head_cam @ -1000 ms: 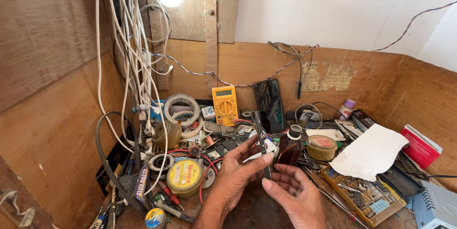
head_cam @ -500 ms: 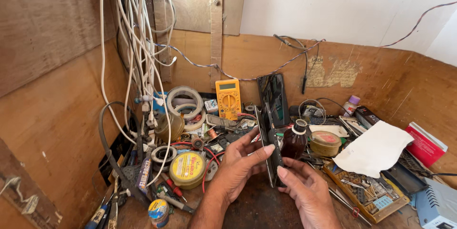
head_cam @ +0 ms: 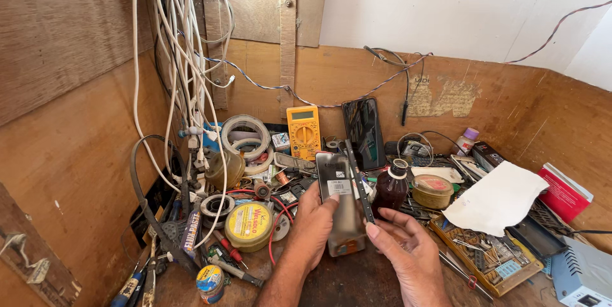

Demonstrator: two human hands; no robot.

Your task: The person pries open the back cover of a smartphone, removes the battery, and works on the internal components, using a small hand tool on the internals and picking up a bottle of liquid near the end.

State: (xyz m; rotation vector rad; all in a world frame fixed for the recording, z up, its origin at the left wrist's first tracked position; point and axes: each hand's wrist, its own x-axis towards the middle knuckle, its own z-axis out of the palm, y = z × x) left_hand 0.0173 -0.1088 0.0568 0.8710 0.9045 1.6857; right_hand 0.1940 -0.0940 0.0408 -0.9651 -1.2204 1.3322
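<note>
Left hand (head_cam: 313, 227), right hand (head_cam: 408, 257): bare, forearms unsleeved.

I see a glossy, mirror-like metal phone back (head_cam: 343, 208) against my left hand (head_cam: 312, 227), and a thin dark frame (head_cam: 359, 182), apparently plastic. The brown bottle (head_cam: 390, 193) shines like glass. The walls (head_cam: 83, 173) are matt, rough plywood; the white sheet (head_cam: 497, 200) is crumpled paper.

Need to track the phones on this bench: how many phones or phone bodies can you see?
2. One phone body is held between the left hand and right hand; a dark phone leans against the back wall. Clutter may hide more.
</note>
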